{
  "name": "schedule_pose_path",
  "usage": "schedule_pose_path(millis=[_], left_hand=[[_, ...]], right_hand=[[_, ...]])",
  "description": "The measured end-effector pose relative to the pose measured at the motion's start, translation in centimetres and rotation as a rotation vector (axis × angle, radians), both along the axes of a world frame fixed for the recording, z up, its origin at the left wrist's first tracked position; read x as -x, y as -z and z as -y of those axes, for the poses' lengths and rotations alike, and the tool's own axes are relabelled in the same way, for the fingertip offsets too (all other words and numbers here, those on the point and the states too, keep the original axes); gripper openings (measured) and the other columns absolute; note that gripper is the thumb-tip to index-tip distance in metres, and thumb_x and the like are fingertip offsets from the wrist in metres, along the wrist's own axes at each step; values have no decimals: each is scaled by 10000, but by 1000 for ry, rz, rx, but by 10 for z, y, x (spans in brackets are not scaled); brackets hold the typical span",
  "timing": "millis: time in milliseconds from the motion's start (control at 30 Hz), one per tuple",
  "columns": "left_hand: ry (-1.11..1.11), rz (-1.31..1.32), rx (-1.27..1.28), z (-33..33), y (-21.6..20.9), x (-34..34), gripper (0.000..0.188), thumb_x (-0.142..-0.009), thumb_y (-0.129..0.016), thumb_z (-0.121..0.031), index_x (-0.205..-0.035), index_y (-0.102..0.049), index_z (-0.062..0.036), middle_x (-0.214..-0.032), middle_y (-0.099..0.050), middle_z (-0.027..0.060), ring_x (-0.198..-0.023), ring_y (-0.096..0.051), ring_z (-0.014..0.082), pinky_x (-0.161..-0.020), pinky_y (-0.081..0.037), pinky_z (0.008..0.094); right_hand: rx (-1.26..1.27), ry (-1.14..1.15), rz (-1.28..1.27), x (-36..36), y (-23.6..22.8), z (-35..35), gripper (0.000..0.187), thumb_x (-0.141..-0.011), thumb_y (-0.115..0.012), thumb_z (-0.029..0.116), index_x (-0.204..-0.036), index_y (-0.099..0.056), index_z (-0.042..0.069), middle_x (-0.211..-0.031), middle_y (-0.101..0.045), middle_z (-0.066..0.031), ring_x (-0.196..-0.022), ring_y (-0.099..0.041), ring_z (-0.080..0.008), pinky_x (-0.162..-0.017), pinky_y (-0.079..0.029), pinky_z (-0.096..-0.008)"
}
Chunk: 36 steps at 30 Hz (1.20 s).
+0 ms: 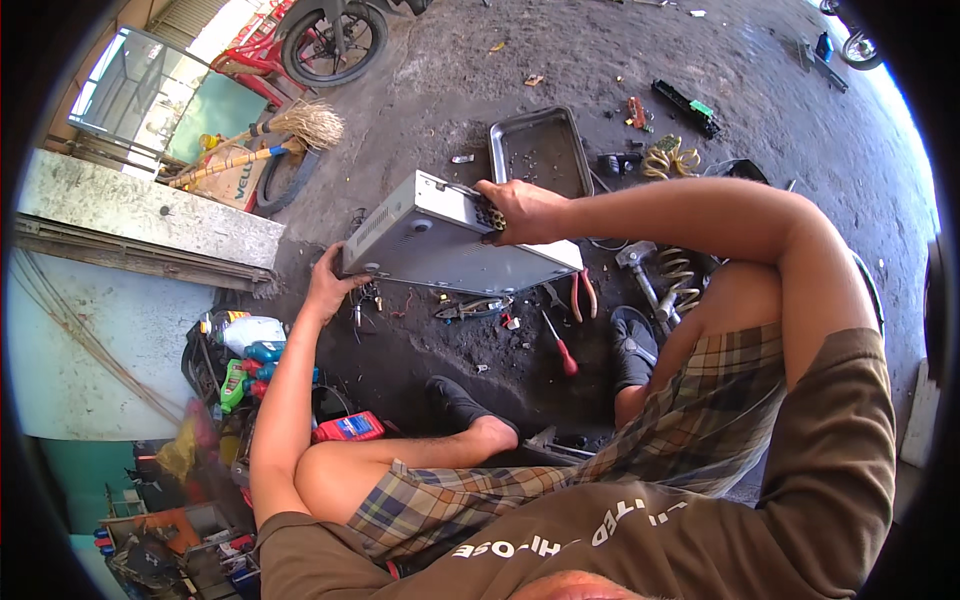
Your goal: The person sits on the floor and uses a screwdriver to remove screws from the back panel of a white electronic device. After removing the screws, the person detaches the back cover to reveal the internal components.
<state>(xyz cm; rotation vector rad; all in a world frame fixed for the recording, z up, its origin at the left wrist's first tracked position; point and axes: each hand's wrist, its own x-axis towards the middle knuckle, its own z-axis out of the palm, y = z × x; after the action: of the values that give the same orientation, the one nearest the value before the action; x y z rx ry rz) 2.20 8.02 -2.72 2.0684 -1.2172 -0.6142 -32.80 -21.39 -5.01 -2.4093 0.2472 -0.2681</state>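
Note:
A light grey, box-shaped metal equipment case (470, 255) is held tilted above the dark ground, with its broad side and round feet showing. My left hand (330, 288) grips its lower left corner, thumb along the bottom edge. My right hand (525, 212) is closed over its upper edge, beside a dark patch that may be connectors. Just below the case lie a pair of pliers (475, 308), red-handled pliers (585, 297) and a screwdriver with a red handle (564, 352). The far side of the case is hidden.
A metal tray (494, 150) stands beyond the case. A hammer (640, 262) and a coil spring (682, 280) lie near my right foot. Several bottles (240, 375) crowd the left side, near a red container (348, 427). A straw broom (305, 125) and a motorcycle wheel (335, 48) are farther off.

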Motion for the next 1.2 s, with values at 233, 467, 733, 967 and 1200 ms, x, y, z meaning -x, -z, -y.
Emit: schedule_pose_path(millis=[233, 467, 733, 967, 1200], left_hand=[[155, 373, -59, 15, -23, 26, 919, -805, -995, -301, -1553, -546, -12, -1481, -666, 194, -1435, -602, 335, -1215, -465, 467], [393, 563, 278, 76, -71, 104, 935, -860, -873, -639, -1523, -597, -41, -1493, -650, 211, -1425, -602, 399, -1186, -474, 483], [321, 375, 304, 87, -53, 96, 860, -953, -754, -704, -1409, -634, 15, -1261, -730, 202, -1162, -713, 337, -1017, -540, 432], [-45, 343, 263, 89, -50, 100, 679, -950, -824, -511, -1276, -709, 74, -1099, -784, 207, -953, -734, 274, -876, -571, 411], [26, 340, 122, 116, -75, 118, 777, -819, -937, -515, -1267, -694, 71, -1096, -793, 265, -1041, -786, 343, -942, -599, 439]], right_hand=[[28, -34, -78, 5, -16, -13, 833, -790, -976, 481, -1318, -533, 14, -1175, -745, -231, -1168, -723, -468, -974, -572, -550], [54, -81, -27, -3, -20, -13, 779, -810, -960, 486, -1266, -560, -1, -1199, -739, -233, -1192, -725, -447, -998, -577, -540], [66, -213, -37, 0, 13, 21, 968, -892, -866, 598, -1539, -492, -17, -1455, -601, -263, -1384, -610, -437, -1168, -509, -520], [170, 90, 129, 17, 3, 21, 774, -944, -842, 463, -1486, -511, 21, -1351, -574, -204, -1333, -610, -416, -1110, -539, -513], [99, 29, 432, -21, -44, -19, 611, -978, -818, 336, -1422, -550, 13, -1299, -597, -203, -1278, -641, -425, -1071, -551, -513]])
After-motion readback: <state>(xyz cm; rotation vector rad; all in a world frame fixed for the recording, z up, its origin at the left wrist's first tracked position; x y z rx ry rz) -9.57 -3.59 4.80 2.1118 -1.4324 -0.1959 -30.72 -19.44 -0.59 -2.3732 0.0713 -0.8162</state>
